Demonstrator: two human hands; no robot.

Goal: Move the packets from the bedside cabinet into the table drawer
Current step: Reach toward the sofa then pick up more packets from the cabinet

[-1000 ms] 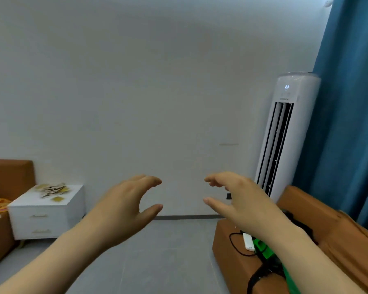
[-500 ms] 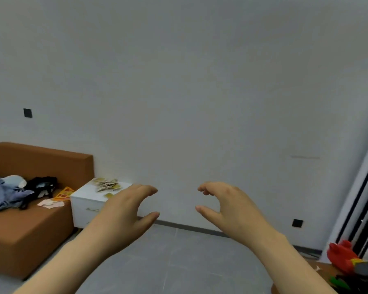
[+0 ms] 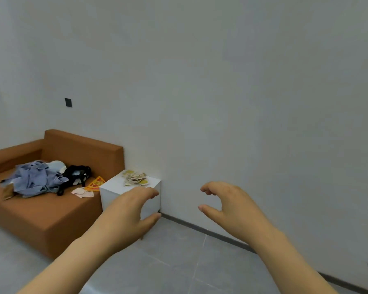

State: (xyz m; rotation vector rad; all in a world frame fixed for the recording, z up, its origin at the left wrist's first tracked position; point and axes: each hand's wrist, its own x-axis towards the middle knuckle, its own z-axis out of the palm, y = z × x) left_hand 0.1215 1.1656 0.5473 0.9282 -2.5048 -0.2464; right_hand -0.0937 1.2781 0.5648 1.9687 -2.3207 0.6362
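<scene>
Both raised, left hand (image 3: 128, 211) and right hand (image 3: 229, 203) hang loosely curled, empty

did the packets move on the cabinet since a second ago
No. The packets lie heaped on the same wall-side part of the bedside cabinet top as before; only the view has swung.

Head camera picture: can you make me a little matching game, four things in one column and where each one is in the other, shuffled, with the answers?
Things:
1. pile of pale yellow paper packets
2. orange pizza-slice-shaped flat piece
3. small black square plate
4. left hand and right hand

Places:
A. on the brown sofa seat
B. held up in the air, holding nothing
C. on top of the white box-shaped bedside cabinet
D. on the white wall

Pairs: 1-C, 2-A, 3-D, 4-B.
</scene>
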